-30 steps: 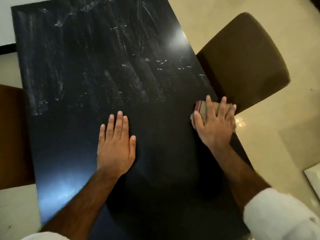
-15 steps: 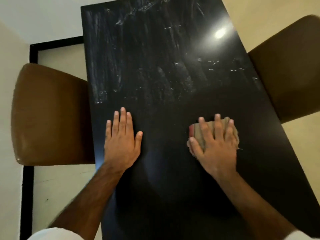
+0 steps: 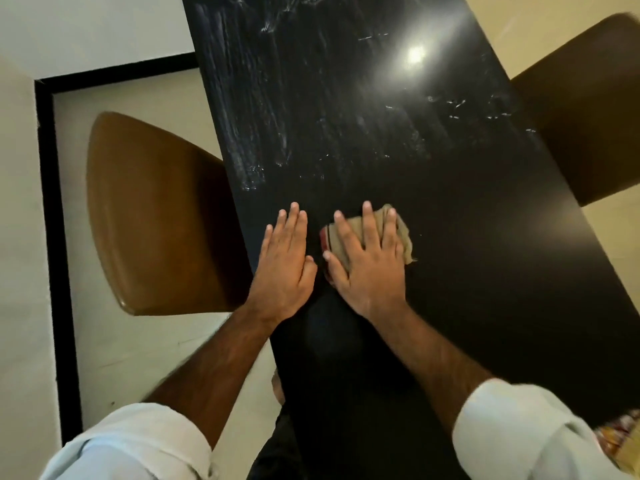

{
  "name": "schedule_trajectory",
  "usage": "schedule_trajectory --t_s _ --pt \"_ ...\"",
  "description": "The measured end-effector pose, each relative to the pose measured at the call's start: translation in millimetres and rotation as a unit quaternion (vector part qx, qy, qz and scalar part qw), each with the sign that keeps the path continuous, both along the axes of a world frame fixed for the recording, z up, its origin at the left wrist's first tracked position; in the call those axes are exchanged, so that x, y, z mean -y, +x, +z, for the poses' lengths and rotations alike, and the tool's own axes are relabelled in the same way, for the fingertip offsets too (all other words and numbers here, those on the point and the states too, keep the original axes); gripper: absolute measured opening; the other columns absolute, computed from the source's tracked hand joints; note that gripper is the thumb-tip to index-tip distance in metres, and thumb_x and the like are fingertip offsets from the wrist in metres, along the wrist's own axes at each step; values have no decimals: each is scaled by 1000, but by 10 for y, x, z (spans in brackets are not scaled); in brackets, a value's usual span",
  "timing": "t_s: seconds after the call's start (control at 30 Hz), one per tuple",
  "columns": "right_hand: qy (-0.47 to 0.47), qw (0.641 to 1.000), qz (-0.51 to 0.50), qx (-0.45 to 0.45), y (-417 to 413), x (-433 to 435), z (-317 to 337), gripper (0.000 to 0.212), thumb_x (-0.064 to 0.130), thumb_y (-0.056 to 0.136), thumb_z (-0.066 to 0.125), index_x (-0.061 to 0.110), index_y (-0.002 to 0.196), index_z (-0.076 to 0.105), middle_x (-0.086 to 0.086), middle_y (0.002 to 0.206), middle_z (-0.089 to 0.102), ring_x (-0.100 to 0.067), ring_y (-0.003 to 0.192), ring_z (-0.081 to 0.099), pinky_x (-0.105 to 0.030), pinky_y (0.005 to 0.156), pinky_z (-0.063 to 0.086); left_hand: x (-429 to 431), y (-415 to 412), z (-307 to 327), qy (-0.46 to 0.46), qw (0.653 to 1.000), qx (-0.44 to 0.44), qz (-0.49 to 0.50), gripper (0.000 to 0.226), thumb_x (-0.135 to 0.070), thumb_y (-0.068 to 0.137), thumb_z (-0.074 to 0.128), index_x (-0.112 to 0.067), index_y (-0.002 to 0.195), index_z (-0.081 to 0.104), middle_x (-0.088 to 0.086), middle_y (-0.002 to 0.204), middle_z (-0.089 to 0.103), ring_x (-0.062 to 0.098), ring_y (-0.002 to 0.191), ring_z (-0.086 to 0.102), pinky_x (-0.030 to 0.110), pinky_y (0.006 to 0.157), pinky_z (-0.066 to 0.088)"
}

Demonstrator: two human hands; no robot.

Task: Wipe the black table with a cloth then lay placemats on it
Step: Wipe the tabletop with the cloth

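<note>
Head view: the right hand (image 3: 370, 268), fingers straight and spread, presses a folded tan cloth (image 3: 404, 237) onto the glossy black desk (image 3: 485, 254) near its left edge; the left hand (image 3: 285, 268) lies flat beside it, fingers straight.

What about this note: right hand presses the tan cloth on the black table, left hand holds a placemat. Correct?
No. In the head view the left hand holds nothing; it lies flat on the black table. The right hand does press the tan cloth there.

left hand (image 3: 285, 268) flat, fingers together; right hand (image 3: 367, 268) just beside, palm down, fingers spread.
</note>
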State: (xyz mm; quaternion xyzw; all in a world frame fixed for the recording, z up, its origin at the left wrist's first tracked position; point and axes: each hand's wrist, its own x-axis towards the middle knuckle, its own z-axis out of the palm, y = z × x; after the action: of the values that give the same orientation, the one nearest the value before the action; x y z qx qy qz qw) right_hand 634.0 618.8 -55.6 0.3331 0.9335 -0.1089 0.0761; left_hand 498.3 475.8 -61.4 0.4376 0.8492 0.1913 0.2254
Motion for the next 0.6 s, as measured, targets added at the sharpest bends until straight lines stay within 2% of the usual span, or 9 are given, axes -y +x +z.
schedule_trajectory --t_s 0.07,0.13,0.2,0.3,0.37,0.43,0.5,0.6 --pt "-27 999 8 14 228 207 31 77 76 106 29 50 173 1 -2 184 -12 -41 168 -15 -60 130 8 72 23 98 3 999 7 -52 85 -28 104 45 -18 176 0 1 184 -11 17 169 -16 53 138 -1" --pt "-88 996 0 -14 328 183 90 71 69 109 23 49 173 -3 2 184 -11 -34 168 -17 -62 133 1 102 150 184 -11 994 -30 -106 86 -37 102 43 -21 176 2 0 184 -10 17 169 -15 56 138 3" --pt "-153 984 -55 -78 451 64 238 64 54 115 25 48 172 -3 9 184 -3 -23 169 -14 -61 136 6 95 350 209 -23 984 -70 -162 88 -50 102 38 -23 176 0 0 184 -10 20 169 -15 57 137 4" --pt "-132 974 -146 -108 844 40 400 71 31 114 42 46 173 6 15 183 5 -13 169 -9 -56 136 10 -58 591 119 -48 967 -126 -215 90 -73 106 34 -32 175 -7 6 183 -16 31 170 -13 59 137 3" --pt "-100 978 -164 -77 1164 140 409 74 31 111 50 41 173 10 13 183 6 -13 169 -8 -53 137 11 -205 667 76 -77 964 -153 -205 89 -77 106 31 -37 173 -13 11 182 -20 39 169 -9 60 136 5" --pt "-96 979 -177 -42 1427 256 376 75 38 110 51 38 173 10 9 183 4 -16 169 -9 -51 137 9 -301 734 95 -97 965 -165 -181 83 -70 110 33 -39 173 -11 14 182 -14 43 168 0 59 135 9" --pt "-85 981 -173 -10 1632 391 352 74 42 111 50 35 173 10 4 184 4 -20 169 -7 -50 135 9 -317 822 173 -110 965 -169 -165 83 -55 112 47 -35 174 -4 17 180 -4 44 165 10 59 133 17" --pt "-82 985 -153 13 1829 640 405 73 44 111 47 34 173 11 2 184 4 -23 170 -6 -49 133 9 -127 972 356 -103 968 -176 -147 90 -33 106 67 -29 173 8 21 174 10 42 157 25 56 128 31"
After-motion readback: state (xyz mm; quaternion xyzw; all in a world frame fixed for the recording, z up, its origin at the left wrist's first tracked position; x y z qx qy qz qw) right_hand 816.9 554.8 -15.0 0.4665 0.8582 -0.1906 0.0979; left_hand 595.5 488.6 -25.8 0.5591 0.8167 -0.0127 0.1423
